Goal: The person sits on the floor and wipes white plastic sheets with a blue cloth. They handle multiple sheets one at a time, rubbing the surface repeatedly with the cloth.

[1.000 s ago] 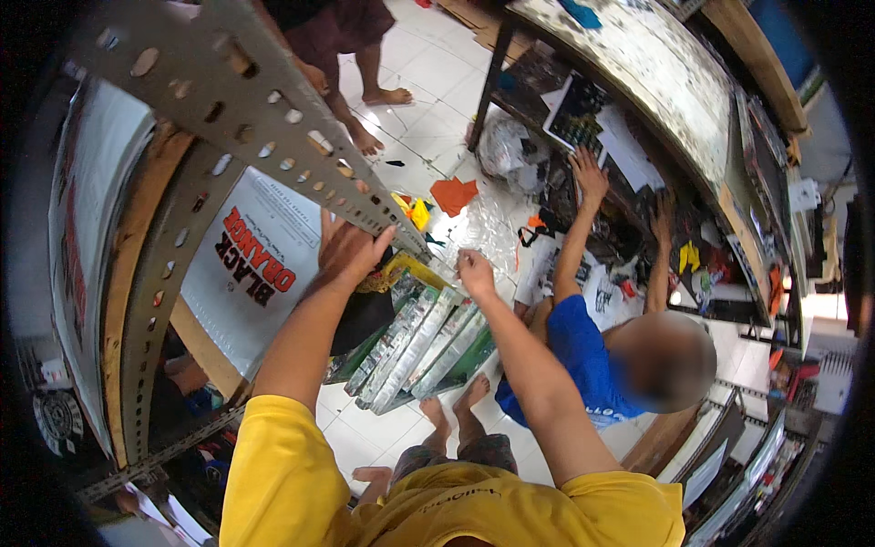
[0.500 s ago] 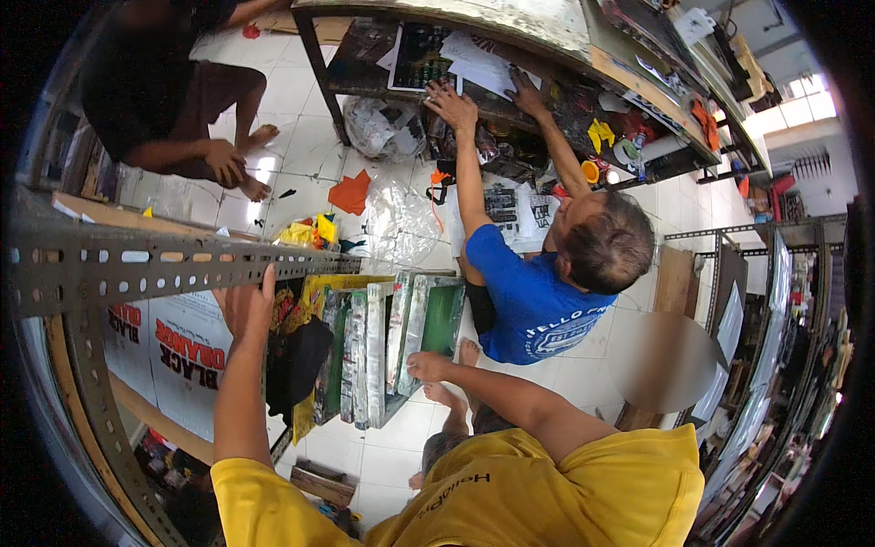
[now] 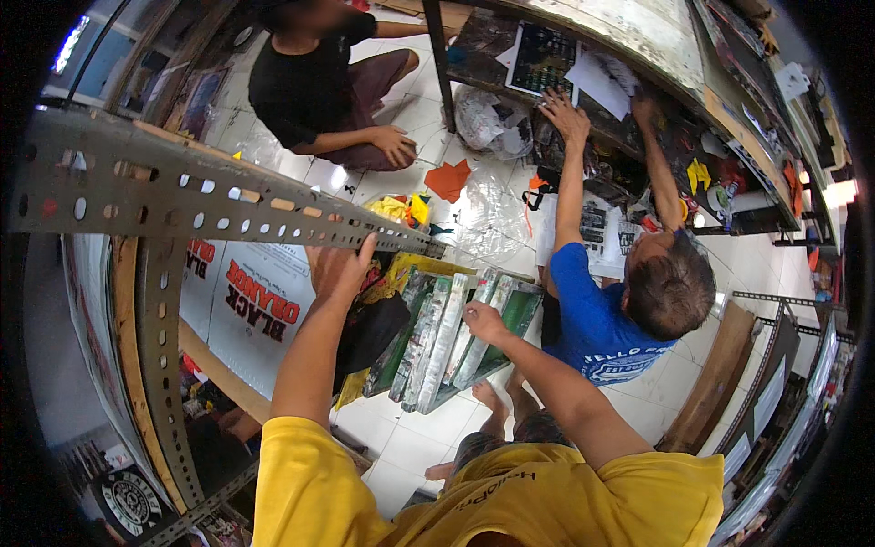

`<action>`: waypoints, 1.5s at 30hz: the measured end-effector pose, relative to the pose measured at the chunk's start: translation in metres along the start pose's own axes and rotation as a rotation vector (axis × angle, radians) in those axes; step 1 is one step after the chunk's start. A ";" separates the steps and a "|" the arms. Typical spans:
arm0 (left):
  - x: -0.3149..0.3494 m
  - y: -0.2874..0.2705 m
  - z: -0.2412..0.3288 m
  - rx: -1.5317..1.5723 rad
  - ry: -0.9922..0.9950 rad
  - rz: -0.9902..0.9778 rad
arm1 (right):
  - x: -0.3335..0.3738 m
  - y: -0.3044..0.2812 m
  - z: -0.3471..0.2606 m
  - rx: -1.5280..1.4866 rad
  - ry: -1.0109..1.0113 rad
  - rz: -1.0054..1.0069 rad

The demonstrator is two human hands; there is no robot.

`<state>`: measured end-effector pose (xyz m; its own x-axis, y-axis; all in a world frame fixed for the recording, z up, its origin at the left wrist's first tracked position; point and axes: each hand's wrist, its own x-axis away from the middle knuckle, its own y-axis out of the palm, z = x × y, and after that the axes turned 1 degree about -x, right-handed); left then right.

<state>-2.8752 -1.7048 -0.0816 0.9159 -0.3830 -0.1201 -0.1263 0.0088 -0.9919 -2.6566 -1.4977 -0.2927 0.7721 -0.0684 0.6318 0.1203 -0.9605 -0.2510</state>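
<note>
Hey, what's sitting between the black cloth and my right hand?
In the head view, several paint-smeared frames, set side by side, lie between the black cloth and your right hand.

White tiled floor [image 3: 406,442] catching glare, long workbench [image 3: 638,36] with stained pale top and dark lower shelf [image 3: 481,46], slotted metal rack [image 3: 782,305] at the right, small bright opening [image 3: 71,44] at upper left

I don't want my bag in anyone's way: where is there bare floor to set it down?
White tiles lie bare between the blue-shirted co-worker and the brown plank, and left of the bare feet, below the stacked frames. It is crowded beyond the frames, with an orange scrap and plastic sheet, and around the wearer's right hand.
</note>
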 end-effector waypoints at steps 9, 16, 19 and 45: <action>-0.001 -0.010 0.007 0.055 -0.052 -0.065 | -0.028 0.007 -0.005 -0.116 0.047 -0.016; 0.001 0.012 -0.004 0.133 -0.029 -0.019 | -0.058 -0.009 -0.021 -0.285 -0.031 0.053; 0.002 0.013 -0.007 0.140 -0.040 -0.039 | -0.077 -0.031 -0.051 -0.231 -0.155 0.146; 0.002 -0.004 0.002 0.046 -0.045 -0.023 | -0.059 -0.123 -0.257 0.307 -0.909 0.407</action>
<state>-2.8720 -1.7041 -0.0785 0.9348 -0.3415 -0.0977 -0.0881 0.0434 -0.9952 -2.8773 -1.4446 -0.1106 0.9535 -0.0206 -0.3008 -0.1994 -0.7913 -0.5779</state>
